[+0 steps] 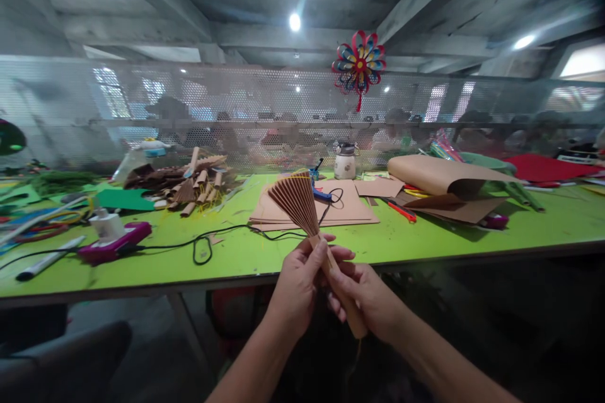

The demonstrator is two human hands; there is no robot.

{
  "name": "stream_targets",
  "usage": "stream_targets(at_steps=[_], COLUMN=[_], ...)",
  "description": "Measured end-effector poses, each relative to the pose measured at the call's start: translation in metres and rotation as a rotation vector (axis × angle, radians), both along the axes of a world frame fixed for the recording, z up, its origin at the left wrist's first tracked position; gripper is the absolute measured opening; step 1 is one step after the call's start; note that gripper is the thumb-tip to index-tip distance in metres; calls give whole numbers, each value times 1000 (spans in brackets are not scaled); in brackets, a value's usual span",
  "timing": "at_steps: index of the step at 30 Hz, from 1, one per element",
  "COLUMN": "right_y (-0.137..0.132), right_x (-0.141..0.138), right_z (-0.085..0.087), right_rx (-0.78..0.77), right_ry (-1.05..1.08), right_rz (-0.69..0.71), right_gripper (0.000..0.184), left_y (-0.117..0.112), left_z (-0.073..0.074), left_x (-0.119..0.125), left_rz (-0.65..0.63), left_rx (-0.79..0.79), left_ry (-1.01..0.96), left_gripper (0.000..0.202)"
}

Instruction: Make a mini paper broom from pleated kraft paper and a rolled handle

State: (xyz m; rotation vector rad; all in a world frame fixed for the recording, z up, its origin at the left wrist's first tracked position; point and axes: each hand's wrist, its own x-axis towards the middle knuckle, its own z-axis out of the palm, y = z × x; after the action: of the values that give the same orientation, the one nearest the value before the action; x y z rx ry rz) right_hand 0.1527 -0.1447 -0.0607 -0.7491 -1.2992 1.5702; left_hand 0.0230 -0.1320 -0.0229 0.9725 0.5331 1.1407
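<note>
A pleated brown paper fan [295, 201] with a rolled paper handle is held tilted, just in front of the table edge. My left hand [305, 271] grips it where the pleats narrow into the handle, thumb on top. Lower down, my right hand [366, 293] is closed around the handle, its thumb pressed along it. The pleats fan out to the upper left, with a yellow string across their top edge. A thin string hangs from the handle's lower end. Behind the fan lie stacked brown paper sheets [352, 204] and a blue glue gun [322, 194].
On the green table [236, 258] are a pile of folded brown paper pieces [189, 186], a purple power strip [116, 245] with a black cord, a marker [50, 259], a white jar [345, 164], a red-handled tool [401, 211] and rolled kraft paper [439, 173]. A mesh partition stands behind.
</note>
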Motion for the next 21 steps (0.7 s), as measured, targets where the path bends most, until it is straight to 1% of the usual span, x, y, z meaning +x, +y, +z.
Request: stream_targets(at_steps=[4,7,10,13,15,17,19,21], right_y=[-5,-9,-11,-13,-13,-14,-17,-20], right_x=[-5,-8,-9,-7,-5,-4,-5,-8], right_z=[-10,-14,-14,-13,-15,-20,-27,-33], right_rx=[21,-13,-81,-116,-132,-163,-203,-230], right_ry=[42,81,126,132,123,109,111,151], right_rz=[16,41,69,69,77,120,170,187], right_gripper=[38,38,34,35,37,42,48,52], left_y=[-4,-5,-3,-2,-3,-4,-5,-6], left_z=[-2,-3,-7,-11,-12,-10,-8,-5], left_x=[3,3,1,2,4,7,10,12], left_rz=[12,6,-15,-40,-47,-45,-22,12], left_rx=[-32,-50,-47,-47,-48,-50,-57,-77], left_ry=[-115,-184,-192,-174,-176,-212,-257,-274], left_gripper=[22,17,17,18,18,17,17,17])
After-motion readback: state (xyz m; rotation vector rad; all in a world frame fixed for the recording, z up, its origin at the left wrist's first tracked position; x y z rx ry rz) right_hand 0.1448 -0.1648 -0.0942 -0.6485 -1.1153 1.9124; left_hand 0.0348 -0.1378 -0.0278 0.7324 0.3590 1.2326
